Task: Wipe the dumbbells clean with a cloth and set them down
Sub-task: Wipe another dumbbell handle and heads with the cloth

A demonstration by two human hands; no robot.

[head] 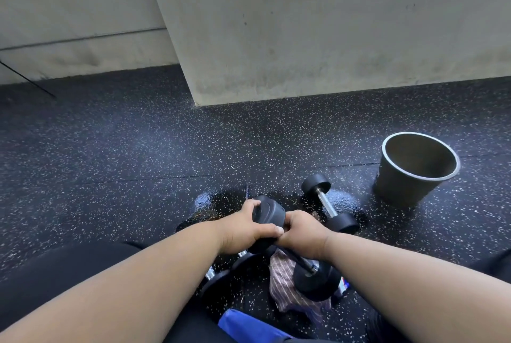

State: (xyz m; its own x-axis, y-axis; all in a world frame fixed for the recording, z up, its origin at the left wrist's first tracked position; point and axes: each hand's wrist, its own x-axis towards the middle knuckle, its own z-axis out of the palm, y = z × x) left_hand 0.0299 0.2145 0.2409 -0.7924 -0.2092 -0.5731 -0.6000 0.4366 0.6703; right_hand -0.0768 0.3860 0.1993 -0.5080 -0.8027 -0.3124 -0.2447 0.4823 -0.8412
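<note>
Both hands hold a black dumbbell (269, 214) tilted above the floor, its far head up and its near head (312, 280) low. My left hand (243, 229) wraps the far head. My right hand (302, 235) is closed at the top of the handle, and a brown striped cloth (284, 284) hangs out from under it. A second dumbbell (329, 207) with a chrome handle lies on the wet floor to the right. A third dumbbell (219, 277) lies partly hidden under my left forearm.
A grey bucket (414, 170) stands on the right, beyond the second dumbbell. A wet patch (210, 201) shines on the speckled black rubber floor. A wall corner (196, 99) juts out ahead. Something blue (249, 326) lies at the bottom edge.
</note>
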